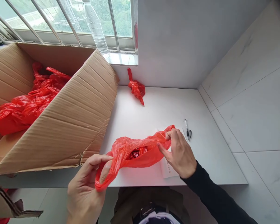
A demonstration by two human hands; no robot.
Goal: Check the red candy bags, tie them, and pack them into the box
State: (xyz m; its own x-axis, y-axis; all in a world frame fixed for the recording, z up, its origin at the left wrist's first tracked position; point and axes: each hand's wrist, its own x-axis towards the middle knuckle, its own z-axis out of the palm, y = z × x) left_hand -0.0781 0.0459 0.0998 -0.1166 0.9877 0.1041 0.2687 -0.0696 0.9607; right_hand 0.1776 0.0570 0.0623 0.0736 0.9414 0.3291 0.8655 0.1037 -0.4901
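Between my two hands a red plastic bag point(140, 163) is stretched sideways above the front of the white table. Its mouth gapes, and small shiny red wrapped pieces point(137, 152) show inside; their kind is unclear. My left hand point(90, 183) grips a handle loop at the bag's left end, thumb through the loop. At the right end, my right hand point(178, 151) pinches the other side of the bag. Under the bag and right hand lies a white paper point(169, 169) with small red print, partly covered.
A large cardboard box point(84, 102) holding several red plastic bags point(35, 102) stands left. A knotted red bag point(137, 88) lies at the table's back, a pen point(187, 128) at right. A water bottle point(96, 28) stands on the barred window's sill. Another cardboard piece point(4, 202) is lower left.
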